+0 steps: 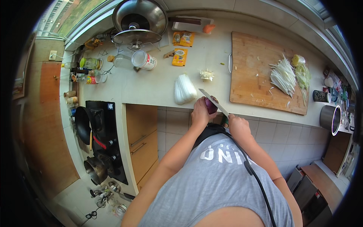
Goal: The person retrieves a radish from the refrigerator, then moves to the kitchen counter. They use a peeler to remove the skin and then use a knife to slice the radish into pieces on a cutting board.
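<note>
A purple onion [211, 105] is held in my left hand [201, 112] at the counter's front edge. My right hand [239, 124] grips the handle of a kitchen knife [214, 102], whose blade lies across the onion. Left of the onion stands a piece of pale cabbage [184, 89] on the counter, and behind it sits a small cut cabbage base [206, 75]. To the right, a wooden cutting board [249, 82] bears a heap of white shredded vegetable [283, 76], with yellow-green leaves [303, 74] beside it.
Yellow sachets [179, 57], a ginger piece [169, 54], a plastic jar [144, 60] and a lidded wok [140, 17] stand at the back left. A stove with a black pan [82, 124] is at the left. A metal pot [330, 119] stands at the right edge.
</note>
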Tool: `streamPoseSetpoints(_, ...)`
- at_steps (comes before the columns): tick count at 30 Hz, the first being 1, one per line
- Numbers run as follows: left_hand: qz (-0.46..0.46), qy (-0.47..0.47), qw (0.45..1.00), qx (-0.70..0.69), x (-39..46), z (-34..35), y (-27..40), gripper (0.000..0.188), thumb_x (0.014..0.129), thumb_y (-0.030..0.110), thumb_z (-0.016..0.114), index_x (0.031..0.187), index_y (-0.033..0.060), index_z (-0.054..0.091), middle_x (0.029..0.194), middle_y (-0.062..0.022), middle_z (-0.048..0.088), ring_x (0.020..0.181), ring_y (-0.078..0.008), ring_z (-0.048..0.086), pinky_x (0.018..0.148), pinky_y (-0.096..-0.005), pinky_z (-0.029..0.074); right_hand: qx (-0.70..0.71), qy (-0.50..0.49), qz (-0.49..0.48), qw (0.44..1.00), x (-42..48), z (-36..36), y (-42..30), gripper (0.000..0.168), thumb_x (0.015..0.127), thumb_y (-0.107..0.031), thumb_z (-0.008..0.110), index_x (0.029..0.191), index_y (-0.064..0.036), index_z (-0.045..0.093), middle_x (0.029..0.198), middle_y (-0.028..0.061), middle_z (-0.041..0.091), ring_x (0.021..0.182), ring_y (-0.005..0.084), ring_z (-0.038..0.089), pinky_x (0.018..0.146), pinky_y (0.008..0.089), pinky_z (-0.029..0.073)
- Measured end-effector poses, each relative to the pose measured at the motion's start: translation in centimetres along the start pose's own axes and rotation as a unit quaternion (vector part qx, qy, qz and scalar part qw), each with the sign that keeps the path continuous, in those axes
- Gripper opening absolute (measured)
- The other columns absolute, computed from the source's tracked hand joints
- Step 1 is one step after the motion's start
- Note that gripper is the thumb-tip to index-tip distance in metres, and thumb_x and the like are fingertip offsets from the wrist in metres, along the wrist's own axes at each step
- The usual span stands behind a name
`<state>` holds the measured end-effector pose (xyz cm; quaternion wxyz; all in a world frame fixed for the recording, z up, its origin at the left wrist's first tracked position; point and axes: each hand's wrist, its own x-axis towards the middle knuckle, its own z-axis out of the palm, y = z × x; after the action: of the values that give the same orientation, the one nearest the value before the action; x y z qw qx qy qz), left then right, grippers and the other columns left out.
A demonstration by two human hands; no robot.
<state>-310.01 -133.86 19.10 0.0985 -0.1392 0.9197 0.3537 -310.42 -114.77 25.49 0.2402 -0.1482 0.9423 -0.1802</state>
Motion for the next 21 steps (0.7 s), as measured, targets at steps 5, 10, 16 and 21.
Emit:
streamPoseSetpoints(5, 0.031, 0.029, 0.999, 0.017, -0.4, 0.7, -0.8, 0.081, 0.063, 0.027, 0.090, 0.128, 0.0024, 0.050, 0.119, -0.0190, 0.061, 0.113, -0.0384, 0.058, 0.091, -0.0472, 0.050, -0.002, 0.009, -0.026, 1.000, 1.9, 1.0, 0.2, 0.009, 0.087, -0.006, 0.055, 0.087, 0.001, 0.062, 0.077, 0.0233, 0.069, 0.072, 0.0399, 0.071, 0.065, 0.0491, 0.057)
streamPoseSetpoints(10, 0.007, 0.016, 1.000, 0.021, -0.3, 0.6, -1.0, 0.083, 0.064, 0.030, 0.090, 0.130, 0.0030, 0.048, 0.120, -0.0193, 0.059, 0.114, -0.0386, 0.057, 0.092, -0.0471, 0.050, -0.010, 0.007, -0.040, 0.999, 5.1, 2.0, -0.5, 0.009, 0.086, -0.006, 0.056, 0.085, 0.000, 0.062, 0.077, 0.0231, 0.069, 0.073, 0.0393, 0.071, 0.065, 0.0485, 0.057)
streamPoseSetpoints(16, 0.014, 0.005, 1.000, 0.016, -0.9, 0.2, -1.6, 0.088, 0.063, 0.030, 0.090, 0.134, 0.0027, 0.046, 0.123, -0.0204, 0.058, 0.117, -0.0387, 0.056, 0.096, -0.0455, 0.049, 0.020, 0.062, -0.031, 0.997, 4.6, 4.1, 0.2, 0.017, 0.094, -0.018, 0.058, 0.090, -0.003, 0.065, 0.074, 0.0207, 0.069, 0.066, 0.0388, 0.068, 0.061, 0.0475, 0.056)
streamPoseSetpoints(21, 0.032, 0.008, 0.996, -0.083, -1.3, -0.4, -4.5, 0.096, 0.063, 0.035, 0.090, 0.140, 0.0015, 0.042, 0.130, -0.0219, 0.057, 0.120, -0.0378, 0.057, 0.100, -0.0451, 0.048, 0.075, 0.184, -0.031, 0.980, 2.0, 3.1, 1.9, 0.022, 0.096, -0.021, 0.060, 0.114, -0.008, 0.064, 0.073, 0.0162, 0.069, 0.066, 0.0374, 0.068, 0.060, 0.0473, 0.054)
